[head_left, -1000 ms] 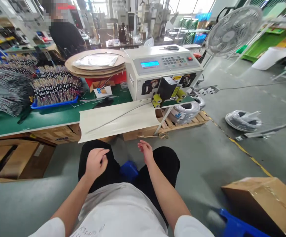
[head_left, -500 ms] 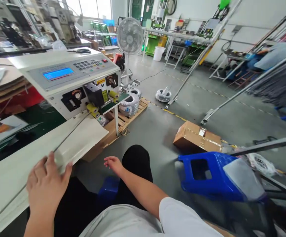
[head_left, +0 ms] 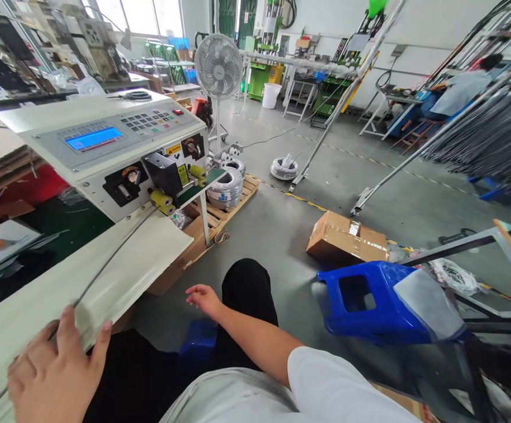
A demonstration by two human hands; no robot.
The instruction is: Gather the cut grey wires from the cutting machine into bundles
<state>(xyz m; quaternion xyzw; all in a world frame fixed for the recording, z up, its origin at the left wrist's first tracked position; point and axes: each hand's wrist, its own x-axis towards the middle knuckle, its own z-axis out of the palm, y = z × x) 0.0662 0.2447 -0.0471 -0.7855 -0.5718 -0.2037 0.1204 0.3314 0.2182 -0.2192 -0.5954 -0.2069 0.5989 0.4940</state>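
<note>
Left hand: back turned upward, fingers spread and gently bent, thumb held apart from the index finger; the hand meets the lower edge of view. Right hand: held in front of the torso, fingers loosely bent and pointing leftward. Right forearm: slanted forward and inward, wrist nearly straight.

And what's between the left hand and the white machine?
In the head view, a grey wire runs across the cream sheet between the left hand and the machine.
</note>
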